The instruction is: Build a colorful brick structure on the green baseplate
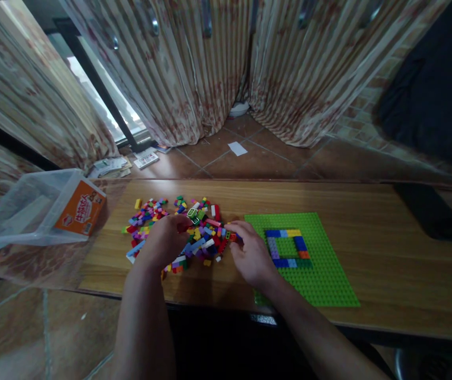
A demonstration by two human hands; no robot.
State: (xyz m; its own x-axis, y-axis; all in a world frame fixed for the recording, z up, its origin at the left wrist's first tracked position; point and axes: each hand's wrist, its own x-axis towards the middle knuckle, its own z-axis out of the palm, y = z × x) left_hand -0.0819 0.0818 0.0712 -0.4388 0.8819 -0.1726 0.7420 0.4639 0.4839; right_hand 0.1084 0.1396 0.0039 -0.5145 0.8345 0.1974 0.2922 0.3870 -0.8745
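Note:
A loose heap of small colourful toy bricks [200, 244] lies on the wooden table [368, 227]. My left hand [166, 238] reaches into the heap's middle, fingers curled together near some green bricks [196, 214]. What those fingers hold, if anything, is hidden. At the heap's right edge, my right hand [251, 256] has thumb and fingers closed around a small brick [232, 237], which looks red and is partly covered. Right of this hand lies a green baseplate [328, 279]. On it stands a square outline of blue, light blue, yellow, purple and orange bricks [299, 243].
A clear plastic box [31, 206] with an orange label is at the table's left end. Beyond the far edge are floor tiles, a white paper [237, 148] and striped curtains [162, 79]. A dark object [435, 211] crosses the table at right.

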